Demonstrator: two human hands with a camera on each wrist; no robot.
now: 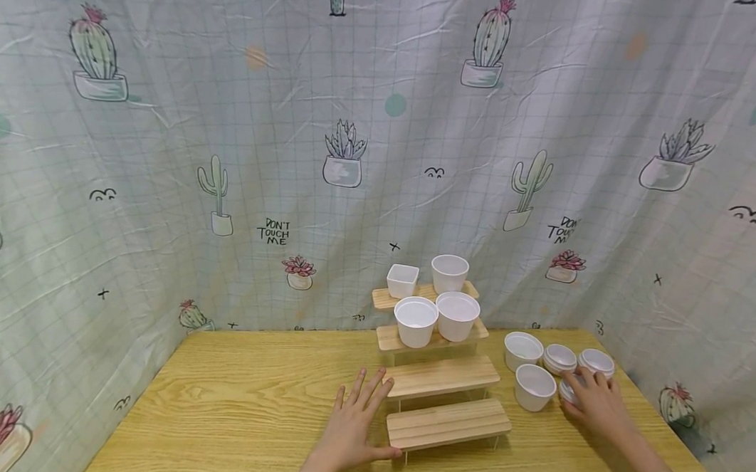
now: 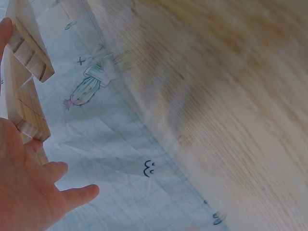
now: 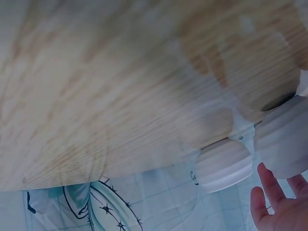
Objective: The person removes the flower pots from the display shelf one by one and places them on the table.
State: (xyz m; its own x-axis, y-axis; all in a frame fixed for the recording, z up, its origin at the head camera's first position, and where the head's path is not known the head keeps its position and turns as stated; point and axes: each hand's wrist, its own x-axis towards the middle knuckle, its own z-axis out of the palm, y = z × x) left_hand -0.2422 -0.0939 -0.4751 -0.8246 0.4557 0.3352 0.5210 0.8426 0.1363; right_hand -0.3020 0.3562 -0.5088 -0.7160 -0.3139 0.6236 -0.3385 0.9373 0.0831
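Note:
My right hand (image 1: 595, 404) is at a small white round pot (image 1: 567, 393) on the table's right side, thumb and forefinger on either side of it; the hand partly hides it. In the right wrist view, the fingers (image 3: 272, 185) are by the rim of a white pot (image 3: 284, 139). My left hand (image 1: 350, 428), fingers spread, has its thumb at the front left corner of a tiered wooden stand (image 1: 448, 423). On its upper tiers stand a square white pot (image 1: 403, 281) and several round ones (image 1: 415, 322). Both lower tiers are bare.
Beside the stand on the right, more white pots (image 1: 535, 387) stand on the wooden table (image 1: 248, 393), with another pot (image 1: 596, 363) just beyond my right hand. A cactus-print curtain (image 1: 280, 152) hangs behind the table and along its sides.

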